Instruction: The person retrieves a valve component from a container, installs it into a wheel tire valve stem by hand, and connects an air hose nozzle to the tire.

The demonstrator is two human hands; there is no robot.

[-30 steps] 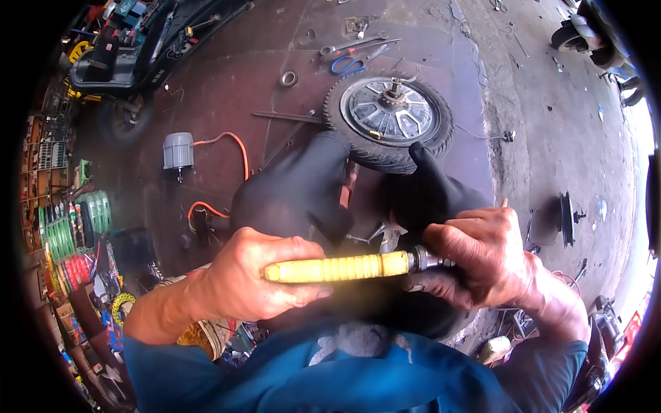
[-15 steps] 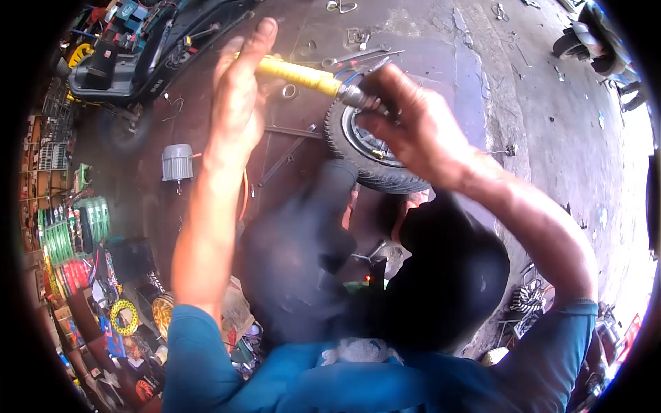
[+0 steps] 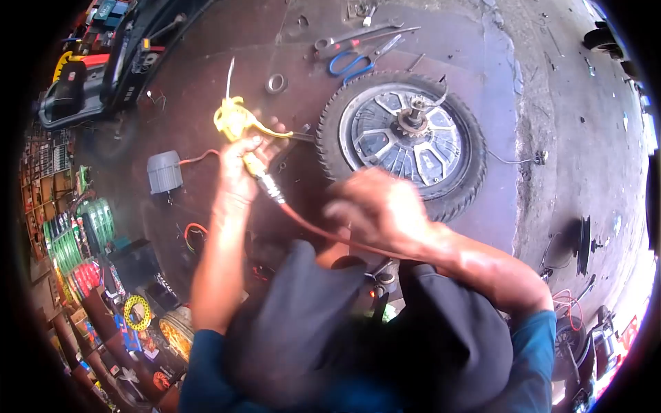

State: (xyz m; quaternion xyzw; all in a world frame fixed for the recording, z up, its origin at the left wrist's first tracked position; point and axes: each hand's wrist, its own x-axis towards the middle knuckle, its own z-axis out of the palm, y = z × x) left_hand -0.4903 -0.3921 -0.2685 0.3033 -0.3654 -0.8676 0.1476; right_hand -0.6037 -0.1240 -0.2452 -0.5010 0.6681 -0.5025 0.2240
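Observation:
My left hand (image 3: 239,167) is wrapped round the handle of a yellow air blow gun (image 3: 234,119), whose thin nozzle points away from me. A metal coupling (image 3: 270,187) joins the gun to a reddish hose (image 3: 310,226) that runs down to my right and passes by my other hand. My right hand (image 3: 385,210) is smeared by motion near that hose, in front of the wheel's lower edge; its fingers are too blurred to read. On the floor lies a wheel with a knobbly tyre (image 3: 330,148), its hub motor (image 3: 406,138) and small sprocket (image 3: 413,122) facing up.
Blue-handled scissors (image 3: 352,67), a wrench (image 3: 344,39) and a metal ring (image 3: 276,84) lie beyond the wheel. A grey motor (image 3: 164,172) with a red cable sits at left. Crowded shelves (image 3: 82,275) line the left side; vehicle parts stand at the right edge.
My right hand has left the coupling and moved down toward me. My left hand has lowered and turned the blow gun, which now shows fully with its hose attached. The wheel is less covered.

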